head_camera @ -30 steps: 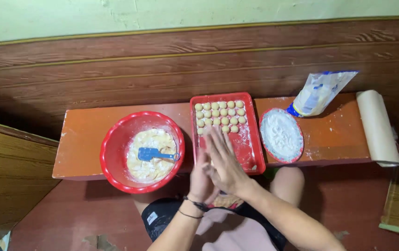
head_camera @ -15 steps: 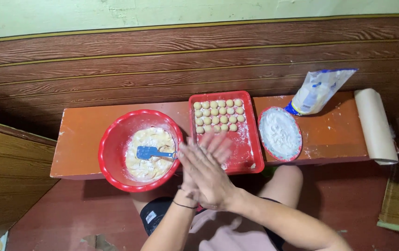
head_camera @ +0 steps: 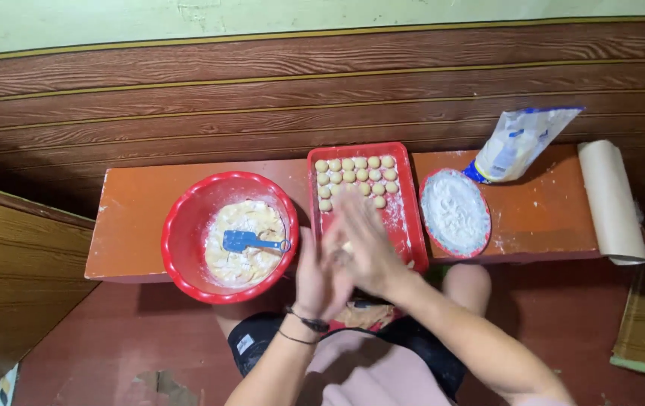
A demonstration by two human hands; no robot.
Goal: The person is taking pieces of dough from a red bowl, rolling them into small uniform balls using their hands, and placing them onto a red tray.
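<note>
**Palms together over the tray**

Both hands meet just in front of the bench (head_camera: 142, 218), over the near end of the red tray (head_camera: 405, 225). The left hand (head_camera: 318, 278) stands palm-in, fingers straight; the right hand (head_camera: 364, 244) lies across it, fingers spread and blurred. Pressed flat, not curled, and a small pale piece of dough (head_camera: 347, 246) shows between the palms. Rows of dough balls (head_camera: 356, 177) fill the tray's far end. Left of the hands sits a red bowl (head_camera: 187, 225) of dough with a blue scraper (head_camera: 243, 241) in it; right, a plate (head_camera: 455, 212) of flour, a bag (head_camera: 522, 143) and a paper roll (head_camera: 610, 199)
</note>
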